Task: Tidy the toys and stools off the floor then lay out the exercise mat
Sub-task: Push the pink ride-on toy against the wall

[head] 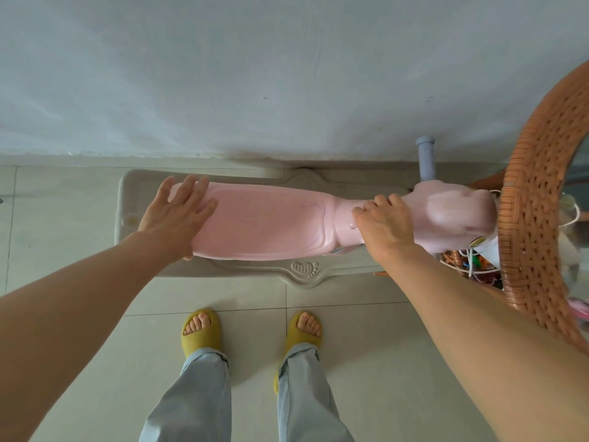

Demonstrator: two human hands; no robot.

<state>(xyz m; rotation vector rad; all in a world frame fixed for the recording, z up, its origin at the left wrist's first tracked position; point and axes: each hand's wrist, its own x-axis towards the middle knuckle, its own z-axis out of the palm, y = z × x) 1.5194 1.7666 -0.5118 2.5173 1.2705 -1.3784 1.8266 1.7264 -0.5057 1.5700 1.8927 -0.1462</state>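
Toy-tidying step: pink plastic ride-on rocker [264, 224] sits against the white wall [255, 74]; left hand [178, 215] lies flat on its tail, right hand [387, 228] grips its neck. Next, probably let go.

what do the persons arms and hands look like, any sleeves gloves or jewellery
Both arms are bare from the frame's lower edge to the wrist, with no sleeve in view. The left hand and right hand wear no gloves, and no rings, watch or bracelet show on the visible sides. Fingernails look short and unpainted. Lower down, the person wears light grey-blue trousers and yellow open-toe slippers.
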